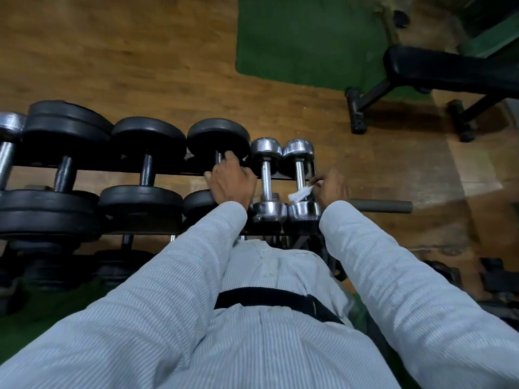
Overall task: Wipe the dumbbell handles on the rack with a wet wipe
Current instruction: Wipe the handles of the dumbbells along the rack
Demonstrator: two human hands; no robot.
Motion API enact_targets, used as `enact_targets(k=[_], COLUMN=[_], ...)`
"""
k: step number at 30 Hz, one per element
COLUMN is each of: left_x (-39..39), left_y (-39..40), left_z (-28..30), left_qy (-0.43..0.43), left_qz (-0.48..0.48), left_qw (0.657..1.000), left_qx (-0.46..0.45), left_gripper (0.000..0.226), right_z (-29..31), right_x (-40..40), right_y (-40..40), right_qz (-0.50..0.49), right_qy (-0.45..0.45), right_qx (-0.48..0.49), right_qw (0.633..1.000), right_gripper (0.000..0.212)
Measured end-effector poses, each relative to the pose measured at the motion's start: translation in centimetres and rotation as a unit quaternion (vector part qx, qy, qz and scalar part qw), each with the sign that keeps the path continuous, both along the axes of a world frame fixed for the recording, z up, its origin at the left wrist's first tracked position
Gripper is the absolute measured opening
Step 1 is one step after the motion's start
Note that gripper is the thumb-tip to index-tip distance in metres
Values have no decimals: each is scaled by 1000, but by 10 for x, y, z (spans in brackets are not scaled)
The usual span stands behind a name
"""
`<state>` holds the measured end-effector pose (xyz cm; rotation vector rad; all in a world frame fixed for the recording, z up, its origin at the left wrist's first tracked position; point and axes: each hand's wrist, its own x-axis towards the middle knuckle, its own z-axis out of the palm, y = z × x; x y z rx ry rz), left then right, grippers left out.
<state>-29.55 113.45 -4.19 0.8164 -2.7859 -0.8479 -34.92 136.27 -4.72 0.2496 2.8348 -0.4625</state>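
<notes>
A rack (168,171) holds a row of dumbbells. My left hand (230,179) grips the handle of a black plate dumbbell (217,137), hiding most of that handle. Right of it lie two small chrome dumbbells, one (266,178) with a bare handle and one (300,175) at the row's right end. My right hand (331,186) pinches a white wet wipe (300,194) against the lower handle of the rightmost chrome dumbbell.
More black dumbbells (147,169) fill the rack to the left, with others on a lower tier (56,265). A grey bar (382,206) sticks out right of the rack. A black bench (438,68) and a green mat (306,40) lie beyond on the wood floor.
</notes>
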Motion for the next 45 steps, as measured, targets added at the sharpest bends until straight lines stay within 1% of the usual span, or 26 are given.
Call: enact_targets(k=[2,3,5,7,9,11,13,15,17,18,19,20,21,22,24,26,28,29,31,32,34,36,39,40,41,45], left_x=[-5,-7,-9,-7,-4,-1,-1,-4,-8,-10,-11,-11,-11,-10,-10,-8,-7,-7,-7,-8,-9,-11,-11,-11,-11,-10], left_y=[12,18,33,45,55,59,59,58,55,54,52,52,51,51,51,52,51,50,48,46,45,44,43,43,44,43], left_z=[4,5,6,3,-5,-13,-17,-17,-16,-15,-16,-16,-16,-16,-18,-19,-19,-19,-18,-18,-18,-17,-17,-17,-17,-16], left_qy=[-1,-2,-10,-40,-82,-120,-156,-178,-190,-194,-197,-200,-201,-199,-192,-185,-178,-175,-172,-171,-168,-167,-168,-166,-163,-157], left_qz=[-23,-33,-52,-88,-127,-149,-169,-181,-183,-184,-187,-189,-192,-194,-198,-201,-207,-209,-212,-214,-215,-220,-225,-226,-226,-228], left_qw=[1000,999,996,992,984,976,968,962,957,955,954,953,953,953,954,956,956,955,955,954,954,953,952,952,953,953], left_qx=[21,40,71,86,96,104,94,103,120,126,129,128,124,119,116,110,112,116,119,120,124,126,124,123,122,125], left_gripper=[16,15,14,14,12,5,5,6,8,9,10,10,11,11,11,10,9,9,10,10,10,9,9,10,11,13], right_z=[-9,-12,-23,-26,-30,-31,-31,-49,-48,-49,-42,-36,-35,-31,-36,-50,-59,-56,-51,-48,-51,-50,-51,-52,-51,-56], right_x=[-3,-3,-8,-12,-19,-26,-31,-42,-42,-43,-39,-36,-34,-32,-35,-40,-37,-34,-28,-26,-27,-25,-20,-17,-14,-6], right_y=[-1,-1,5,10,16,19,19,23,20,17,14,11,10,8,6,4,-3,-6,-9,-10,-8,-6,-5,-5,-3,4], right_qz=[34,36,31,13,-13,-25,-17,-4,18,15,-1,-32,-60,-86,-124,-136,-129,-126,-125,-130,-141,-139,-136,-137,-134,-103], right_qy=[-53,-79,-107,-124,-162,-194,-226,-249,-277,-286,-297,-314,-330,-354,-369,-380,-382,-365,-313,-297,-271,-245,-190,-161,-125,-20], right_qx=[-24,-30,-38,-41,-45,-74,-82,-90,-115,-127,-143,-174,-200,-242,-274,-271,-241,-213,-179,-171,-164,-153,-117,-108,-104,-119], right_qw=[998,996,993,991,986,978,970,964,954,950,944,933,921,899,880,874,883,897,924,931,938,947,965,971,977,987], right_gripper=[4,9,28,38,40,42,44,40,32,26,10,7,15,16,18,41,63,66,52,46,42,52,85,88,85,46])
